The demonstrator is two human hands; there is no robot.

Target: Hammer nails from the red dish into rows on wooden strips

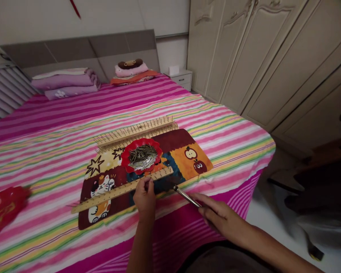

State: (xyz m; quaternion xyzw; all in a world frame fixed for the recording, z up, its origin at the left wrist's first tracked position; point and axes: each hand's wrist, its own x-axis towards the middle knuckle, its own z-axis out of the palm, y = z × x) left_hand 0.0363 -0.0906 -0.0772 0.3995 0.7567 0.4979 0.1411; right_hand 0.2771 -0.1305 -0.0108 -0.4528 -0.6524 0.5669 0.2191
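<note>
My left hand (144,193) is closed in a pinch at the near edge of a wooden strip (113,194). What sits between its fingertips is too small to make out. Nails stand in the strip's right end, and small holes dot the rest. In my right hand (220,216) is what looks like a hammer (187,196), held by its shiny metal handle; its dark head blurs into the mat. Just behind the strip, a red scalloped bowl (125,161) holds a heap of loose nails (143,154).
A patterned mat (170,142) lies under the bowl and strip, on a striped bed cover (230,131). Wooden strips (136,132) bristling with nails lie beyond the bowl. At the left is a red object (7,206). Folded bedding (71,81) sits near the headboard (71,57); a wardrobe (241,49) stands right.
</note>
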